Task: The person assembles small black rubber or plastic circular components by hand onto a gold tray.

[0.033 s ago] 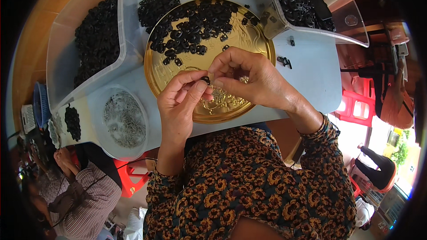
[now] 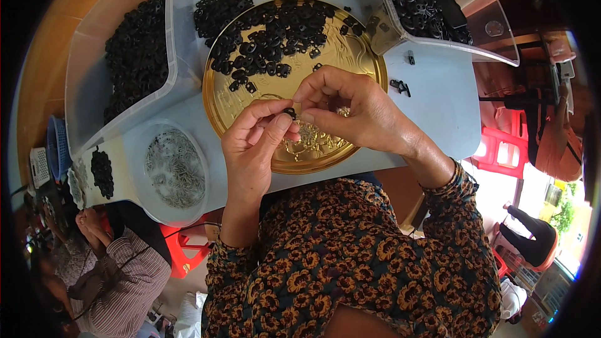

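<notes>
My left hand (image 2: pixel 250 141) is closed, pinching a small black plastic piece (image 2: pixel 290 112) between thumb and fingertips. Just right of that piece, my right hand (image 2: pixel 366 109) has its thumb and forefinger curled close together. Whatever those fingers hold, if anything, is too small to make out. Both hands are over a round gold tray (image 2: pixel 216 97). Black pieces (image 2: pixel 269 44) of a similar sort lie heaped across its far half. Small shiny metal parts (image 2: pixel 313 144) are scattered over the near half, partly hidden under my right hand.
Clear plastic bins at the left (image 2: pixel 172 37) and right (image 2: pixel 400 22) hold many black pieces. A round clear tub (image 2: pixel 170 218) of small metal parts stands at the near left. Loose black pieces (image 2: pixel 400 87) lie right of the tray. Another person (image 2: pixel 128 269) sits at the lower left.
</notes>
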A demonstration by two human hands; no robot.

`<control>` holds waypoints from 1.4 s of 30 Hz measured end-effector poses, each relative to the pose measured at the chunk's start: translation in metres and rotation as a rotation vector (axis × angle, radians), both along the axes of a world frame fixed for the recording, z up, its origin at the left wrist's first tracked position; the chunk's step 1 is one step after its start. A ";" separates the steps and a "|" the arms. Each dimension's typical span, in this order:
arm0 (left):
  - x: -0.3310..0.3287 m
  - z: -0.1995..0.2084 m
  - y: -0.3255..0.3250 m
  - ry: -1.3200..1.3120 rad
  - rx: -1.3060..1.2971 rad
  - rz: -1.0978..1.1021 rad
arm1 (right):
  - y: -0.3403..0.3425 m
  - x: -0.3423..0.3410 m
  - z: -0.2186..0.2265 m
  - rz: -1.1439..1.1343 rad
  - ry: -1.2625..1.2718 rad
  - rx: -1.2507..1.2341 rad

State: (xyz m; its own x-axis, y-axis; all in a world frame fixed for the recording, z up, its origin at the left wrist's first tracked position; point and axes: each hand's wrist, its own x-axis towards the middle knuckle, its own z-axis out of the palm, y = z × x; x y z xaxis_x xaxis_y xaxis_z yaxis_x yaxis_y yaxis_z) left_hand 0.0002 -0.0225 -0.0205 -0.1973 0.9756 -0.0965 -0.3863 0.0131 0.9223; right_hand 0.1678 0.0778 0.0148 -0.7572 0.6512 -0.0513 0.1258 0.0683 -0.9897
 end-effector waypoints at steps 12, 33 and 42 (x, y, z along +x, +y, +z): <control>0.003 0.003 0.002 0.072 0.081 0.020 | -0.003 -0.005 0.001 -0.033 -0.015 0.029; 0.006 -0.008 0.005 -0.070 0.010 0.130 | -0.010 -0.008 -0.019 -0.181 0.023 0.048; 0.006 -0.007 -0.004 -0.039 -0.004 0.072 | -0.014 -0.010 -0.019 -0.100 0.021 0.092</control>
State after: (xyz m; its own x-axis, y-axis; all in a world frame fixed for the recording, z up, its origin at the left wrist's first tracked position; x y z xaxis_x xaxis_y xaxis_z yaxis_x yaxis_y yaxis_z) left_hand 0.0065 -0.0269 -0.0277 -0.2626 0.9587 -0.1092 -0.4219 -0.0123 0.9066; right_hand 0.1579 0.0639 -0.0040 -0.6884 0.7248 0.0271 0.1156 0.1466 -0.9824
